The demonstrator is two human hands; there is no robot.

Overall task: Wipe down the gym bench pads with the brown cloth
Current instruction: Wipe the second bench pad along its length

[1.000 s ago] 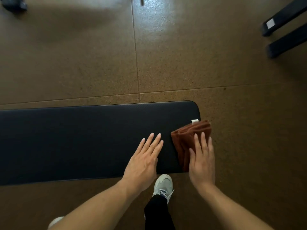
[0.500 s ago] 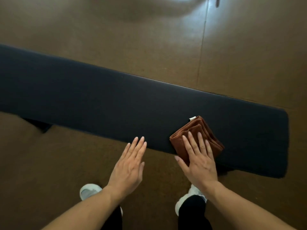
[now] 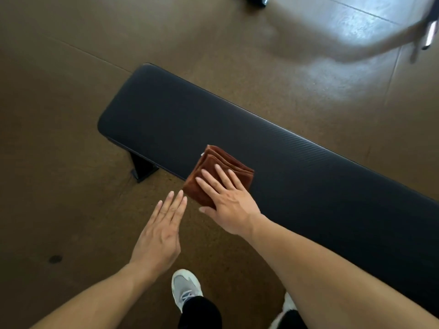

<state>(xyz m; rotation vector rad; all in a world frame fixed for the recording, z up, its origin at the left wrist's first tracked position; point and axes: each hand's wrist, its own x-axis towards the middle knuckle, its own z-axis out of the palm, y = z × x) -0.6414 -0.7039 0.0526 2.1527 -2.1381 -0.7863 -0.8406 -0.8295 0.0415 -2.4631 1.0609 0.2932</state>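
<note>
the floor (image 3: pixel 71 115) is brown and speckled, with glare at the upper right. across it runs the long black bench pad (image 3: pixel 273 150), its rounded end at the upper left. the folded brown cloth (image 3: pixel 221 167) lies on the pad's near edge, one corner hanging past it. the right hand (image 3: pixel 228 198) lies flat on the cloth, fingers (image 3: pixel 221 173) spread and straight, pressing rather than gripping, likely to keep the folds together while wiping. the left hand (image 3: pixel 159 231) hovers open and empty beside the pad, above the floor, holding nothing. a grey shoe (image 3: pixel 186 288) stands below.
</note>
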